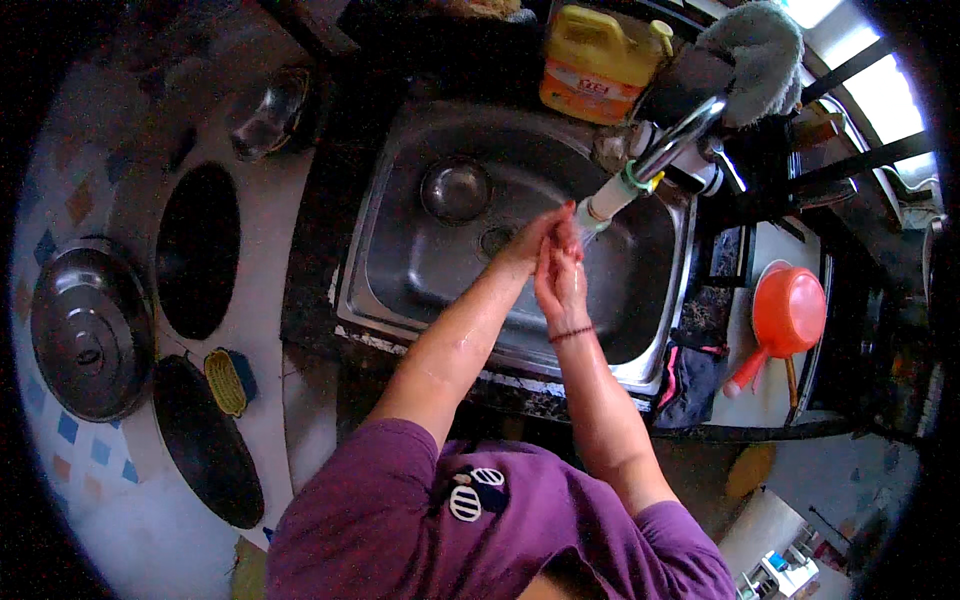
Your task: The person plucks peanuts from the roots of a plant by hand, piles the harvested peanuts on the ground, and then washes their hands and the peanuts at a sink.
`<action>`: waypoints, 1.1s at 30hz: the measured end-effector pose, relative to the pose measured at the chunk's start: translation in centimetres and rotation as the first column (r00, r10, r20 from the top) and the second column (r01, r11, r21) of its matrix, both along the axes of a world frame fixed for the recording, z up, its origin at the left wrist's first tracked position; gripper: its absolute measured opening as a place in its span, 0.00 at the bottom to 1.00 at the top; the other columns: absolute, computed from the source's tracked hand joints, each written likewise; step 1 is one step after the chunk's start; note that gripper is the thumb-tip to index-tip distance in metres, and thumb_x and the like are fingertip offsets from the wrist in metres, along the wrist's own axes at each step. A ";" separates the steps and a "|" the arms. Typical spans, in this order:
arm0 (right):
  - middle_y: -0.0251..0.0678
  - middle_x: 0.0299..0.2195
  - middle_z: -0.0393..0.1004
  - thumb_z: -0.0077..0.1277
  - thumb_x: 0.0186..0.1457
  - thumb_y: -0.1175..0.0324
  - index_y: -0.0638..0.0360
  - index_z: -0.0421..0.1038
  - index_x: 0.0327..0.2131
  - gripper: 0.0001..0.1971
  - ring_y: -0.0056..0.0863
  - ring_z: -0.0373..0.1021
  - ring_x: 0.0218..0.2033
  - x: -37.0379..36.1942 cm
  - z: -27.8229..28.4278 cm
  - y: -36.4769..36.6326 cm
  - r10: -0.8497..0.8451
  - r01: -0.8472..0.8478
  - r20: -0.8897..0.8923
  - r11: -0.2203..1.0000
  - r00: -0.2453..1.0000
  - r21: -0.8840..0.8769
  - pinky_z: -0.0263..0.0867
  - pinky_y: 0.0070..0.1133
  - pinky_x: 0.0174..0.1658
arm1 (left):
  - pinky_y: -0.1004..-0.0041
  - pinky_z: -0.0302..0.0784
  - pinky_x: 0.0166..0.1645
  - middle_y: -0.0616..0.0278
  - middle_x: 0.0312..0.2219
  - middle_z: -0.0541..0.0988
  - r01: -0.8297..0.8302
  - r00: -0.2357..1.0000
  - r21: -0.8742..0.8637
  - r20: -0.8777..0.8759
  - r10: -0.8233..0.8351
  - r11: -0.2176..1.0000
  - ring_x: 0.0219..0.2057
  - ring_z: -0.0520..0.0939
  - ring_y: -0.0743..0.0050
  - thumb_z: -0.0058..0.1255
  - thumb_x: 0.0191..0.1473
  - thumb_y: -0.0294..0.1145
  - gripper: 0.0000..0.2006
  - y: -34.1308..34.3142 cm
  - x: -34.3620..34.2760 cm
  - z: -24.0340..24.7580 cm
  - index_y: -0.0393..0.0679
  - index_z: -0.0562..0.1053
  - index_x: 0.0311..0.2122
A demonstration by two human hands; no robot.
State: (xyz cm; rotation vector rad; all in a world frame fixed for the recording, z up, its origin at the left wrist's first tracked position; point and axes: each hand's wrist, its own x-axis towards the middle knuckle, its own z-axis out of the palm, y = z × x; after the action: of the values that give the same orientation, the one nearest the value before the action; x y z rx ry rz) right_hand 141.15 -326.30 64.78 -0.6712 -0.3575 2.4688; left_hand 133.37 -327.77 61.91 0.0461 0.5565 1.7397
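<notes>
My left hand and my right hand meet over the sink, just under the tip of the faucet. Both are wet, and their fingers are stretched out and overlap, so single fingers are hard to make out. No object shows in either hand. The faucet is a curved chrome spout with a pale sleeve and a green tie on its end; water seems to run from it onto my hands. A beaded bracelet circles my right wrist. Drops glisten on my left forearm.
A metal bowl lies in the basin. Behind stands a yellow jug, beside a grey cloth. An orange dipper rests at right, near a dark cloth. At left are a pot lid and a sponge.
</notes>
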 end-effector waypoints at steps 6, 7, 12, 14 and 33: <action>0.36 0.29 0.70 0.41 0.41 0.76 0.55 0.68 0.30 0.10 0.27 0.67 0.28 0.3 -3.8 3.7 -0.268 -0.360 0.349 0.009 0.898 0.933 0.62 0.18 0.33 | 0.72 0.66 0.29 0.61 0.19 0.70 -0.474 0.817 -0.561 0.006 0.576 0.678 0.23 0.70 0.71 0.37 0.45 0.43 0.14 2.2 2.2 -2.7 0.43 0.66 0.20; 0.37 0.31 0.69 0.37 0.43 0.76 0.55 0.66 0.33 0.12 0.29 0.66 0.30 0.6 -2.7 4.7 -0.269 -0.402 0.330 -0.283 0.905 0.871 0.62 0.20 0.35 | 0.72 0.66 0.30 0.61 0.22 0.72 -0.449 0.798 -0.697 -0.031 0.602 0.560 0.26 0.71 0.72 0.42 0.43 0.45 0.15 2.9 3.1 -1.9 0.41 0.68 0.23; 0.32 0.24 0.67 0.42 0.40 0.73 0.64 0.65 0.26 0.07 0.21 0.62 0.25 0.6 -5.0 5.6 -0.206 -0.396 0.474 0.331 0.856 0.857 0.59 0.16 0.29 | 0.72 0.66 0.33 0.63 0.27 0.71 -0.365 0.895 -0.706 -0.086 0.437 0.607 0.29 0.70 0.73 0.47 0.40 0.41 0.14 3.5 4.6 -0.8 0.42 0.68 0.28; 0.31 0.22 0.67 0.43 0.40 0.74 0.64 0.65 0.26 0.07 0.21 0.63 0.23 0.4 -4.0 4.8 -0.218 -0.449 0.543 0.364 0.811 0.816 0.59 0.15 0.28 | 0.73 0.66 0.35 0.64 0.28 0.72 -0.446 0.853 -0.468 0.035 0.520 0.763 0.29 0.71 0.72 0.50 0.37 0.38 0.13 3.7 4.5 -1.6 0.42 0.68 0.28; 0.26 0.15 0.65 0.44 0.41 0.69 0.63 0.67 0.18 0.07 0.14 0.59 0.17 1.7 0.2 8.2 0.242 -0.681 0.657 0.460 0.714 0.571 0.55 0.12 0.22 | 0.81 0.61 0.23 0.71 0.18 0.70 -0.174 0.855 -0.402 -0.514 -0.064 0.899 0.19 0.68 0.80 0.50 0.36 0.33 0.07 -1.8 0.0 -0.1 0.45 0.68 0.24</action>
State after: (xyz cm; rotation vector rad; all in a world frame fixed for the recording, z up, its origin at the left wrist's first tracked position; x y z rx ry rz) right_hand 142.89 -318.12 64.99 -0.8480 -1.9881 2.1655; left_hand 133.32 -329.61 61.77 0.1867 1.3548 1.6156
